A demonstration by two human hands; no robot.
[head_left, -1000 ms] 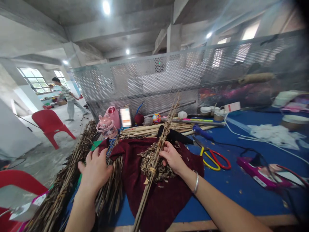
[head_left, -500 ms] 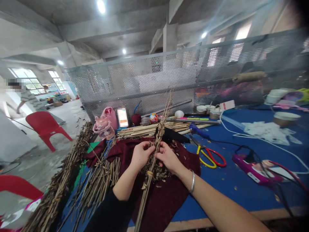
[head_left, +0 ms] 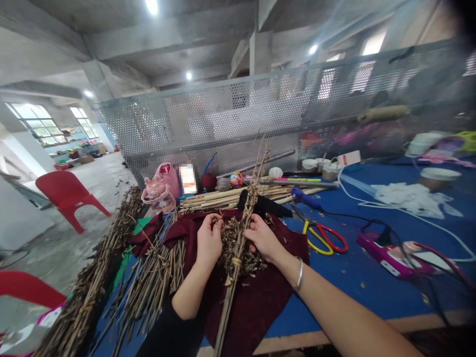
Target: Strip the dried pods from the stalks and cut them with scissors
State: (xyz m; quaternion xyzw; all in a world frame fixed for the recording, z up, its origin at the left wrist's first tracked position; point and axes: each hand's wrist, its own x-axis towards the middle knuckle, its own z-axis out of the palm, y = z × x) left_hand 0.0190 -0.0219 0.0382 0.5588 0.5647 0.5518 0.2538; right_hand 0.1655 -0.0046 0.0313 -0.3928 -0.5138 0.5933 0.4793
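My right hand (head_left: 263, 239) is closed around a bundle of dried stalks (head_left: 235, 278), which slants upward away from me and is tied with a pale band. Left of the bundle, my left hand (head_left: 209, 240) has its fingertips pinched together, with brown bits of dried leaf (head_left: 214, 221) showing between them. Beneath both hands a heap of crumbled dried leaves (head_left: 233, 238) lies on a dark red cloth (head_left: 256, 312). Loose bare stalks (head_left: 148, 292) lie to the left on the blue table.
Scissors with yellow and red handles (head_left: 324, 237), a blue glue gun (head_left: 303, 197) and a purple power strip (head_left: 383, 255) lie on the right. Behind are wooden sticks (head_left: 211, 201) and a pink container (head_left: 158, 198). A thick pile of leafy stalks (head_left: 92, 285) lines the left edge.
My left hand has come off the stalk bundle and moved left, with leaf bits at its fingertips. My right hand stays on the bundle. A person at far left has gone from view.
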